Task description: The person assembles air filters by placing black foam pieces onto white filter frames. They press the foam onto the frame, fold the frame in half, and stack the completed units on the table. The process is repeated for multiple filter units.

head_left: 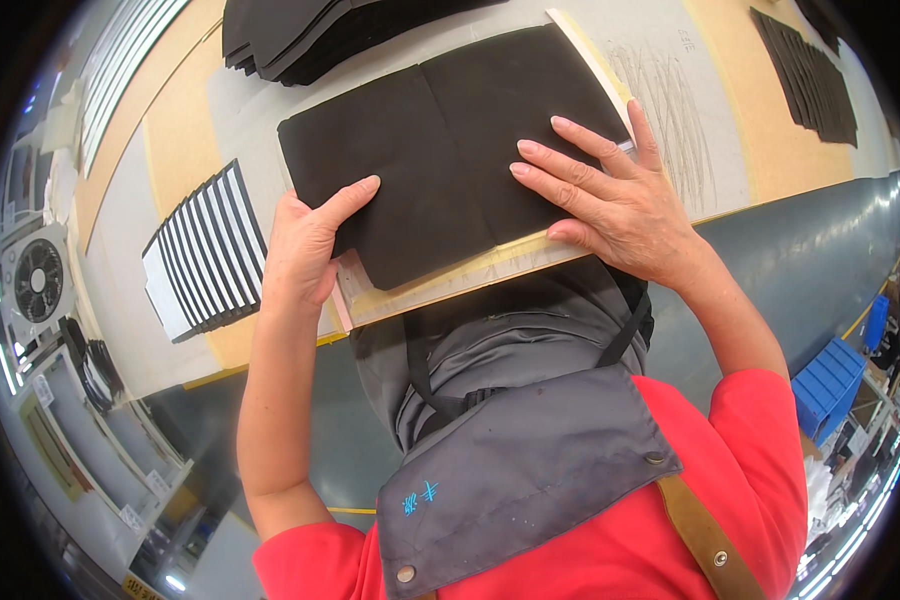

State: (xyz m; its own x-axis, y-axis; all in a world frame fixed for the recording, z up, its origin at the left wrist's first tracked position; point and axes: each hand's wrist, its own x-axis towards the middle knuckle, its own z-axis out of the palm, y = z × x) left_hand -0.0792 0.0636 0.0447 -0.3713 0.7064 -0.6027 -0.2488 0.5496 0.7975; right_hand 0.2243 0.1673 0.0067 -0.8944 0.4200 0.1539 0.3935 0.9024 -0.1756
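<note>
A black flat panel (400, 135) with a crease down its middle lies on the worktable in front of me. My left hand (308, 235) grips its left edge, thumb pressed on top and the other fingers curled at the side, partly hidden. Flat on the panel's right part rests my right hand (610, 195), its fingers spread and nothing held in it. Pale strips run along the panel's edges: a right-hand strip (582, 60) and a yellowish front strip (450, 285).
Beyond the panel stands a stack of black pieces (300, 40). Black-and-white striped pieces (210, 255) lie fanned out at left, and more black pieces (805, 80) at far right. A fan (38, 280) stands off the table's left side; a blue crate (830, 390) is at right.
</note>
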